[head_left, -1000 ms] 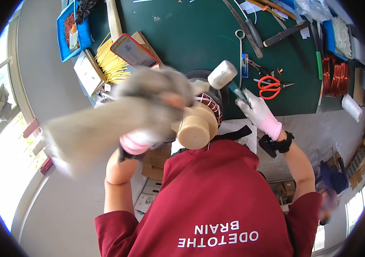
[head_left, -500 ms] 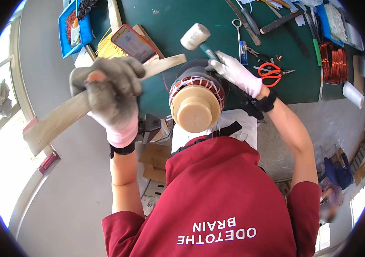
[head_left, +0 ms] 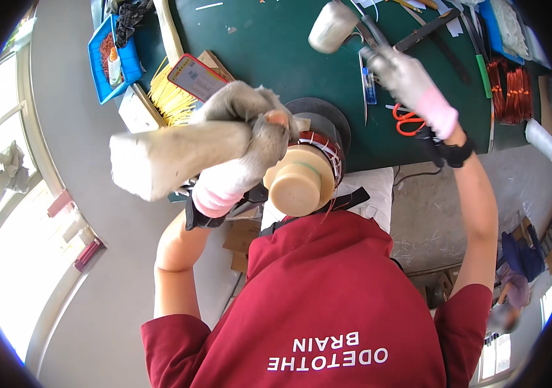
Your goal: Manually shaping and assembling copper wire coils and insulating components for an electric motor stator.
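My left hand (head_left: pixel 253 126), in a worn grey-white glove, is closed around a pale wooden stick (head_left: pixel 172 152). The stick's broad end points left; its narrow end reaches the rim of a motor stator (head_left: pixel 329 147) with red-brown windings laced in white cord. Whether it touches the windings is hard to tell. A stepped beige round block (head_left: pixel 297 184) sits at the stator's near side, and a dark disc (head_left: pixel 337 119) lies behind it. My right hand (head_left: pixel 408 81), gloved and blurred, is raised to the right, wrapped around the handle of a white-headed mallet (head_left: pixel 331 29).
On the green table (head_left: pixel 263 58) lie a phone (head_left: pixel 197 77), yellow strips (head_left: pixel 171 97), orange-handled scissors (head_left: pixel 407 121) and a dark file (head_left: pixel 428 31). A blue tray (head_left: pixel 98 64) stands far left, copper coils (head_left: pixel 512 94) far right. Another person (head_left: pixel 512 291) is at lower right.
My left hand has brought the stick rightward to the stator. My right hand has swung the mallet up and right, away from it. The stator and block have tilted slightly.
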`<state>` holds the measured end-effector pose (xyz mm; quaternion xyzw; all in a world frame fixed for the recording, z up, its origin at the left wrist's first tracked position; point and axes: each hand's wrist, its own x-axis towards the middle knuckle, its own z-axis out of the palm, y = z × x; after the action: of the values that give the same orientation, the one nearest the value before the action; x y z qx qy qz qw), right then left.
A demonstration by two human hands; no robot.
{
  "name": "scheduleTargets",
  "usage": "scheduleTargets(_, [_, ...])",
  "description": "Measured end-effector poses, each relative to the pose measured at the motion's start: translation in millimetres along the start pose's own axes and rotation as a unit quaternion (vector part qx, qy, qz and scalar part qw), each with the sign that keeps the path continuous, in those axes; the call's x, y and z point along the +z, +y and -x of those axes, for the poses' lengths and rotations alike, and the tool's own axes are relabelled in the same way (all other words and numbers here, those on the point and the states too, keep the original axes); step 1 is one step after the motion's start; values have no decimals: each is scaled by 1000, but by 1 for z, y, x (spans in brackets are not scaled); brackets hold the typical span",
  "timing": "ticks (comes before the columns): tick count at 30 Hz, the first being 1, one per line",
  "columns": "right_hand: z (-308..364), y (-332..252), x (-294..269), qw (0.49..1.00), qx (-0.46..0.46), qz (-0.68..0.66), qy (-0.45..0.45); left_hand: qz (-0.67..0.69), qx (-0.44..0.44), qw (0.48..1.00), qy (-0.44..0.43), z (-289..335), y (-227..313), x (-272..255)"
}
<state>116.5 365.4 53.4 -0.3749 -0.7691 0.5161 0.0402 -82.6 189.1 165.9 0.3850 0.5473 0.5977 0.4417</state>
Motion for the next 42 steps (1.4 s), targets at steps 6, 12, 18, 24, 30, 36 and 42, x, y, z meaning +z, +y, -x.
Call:
scheduleTargets(6, [34, 22, 60, 914, -373, 139, 84, 58, 10, 998, -32, 13, 1, -1])
scheduleTargets(12, [9, -20, 9, 992, -111, -60, -17, 68, 84, 994, 33, 36, 1, 8])
scheduleTargets(18, [39, -15, 73, 974, -91, -98, -182, 5, 155, 976, 151, 56, -6, 22])
scheduleTargets(24, [14, -23, 45, 990, -85, -90, -69, -26, 141, 973, 182, 60, 2, 24])
scheduleTargets(30, [48, -6, 61, 980, -63, -65, -175, 16, 78, 993, 92, 45, 5, 10])
scheduleTargets(36, [36, 4, 5, 992, 11, -91, -86, 60, 24, 997, -36, 7, 0, 23])
scheduleTargets(42, [89, 17, 45, 993, -77, -89, 12, 30, 12, 991, -133, 4, 5, 30])
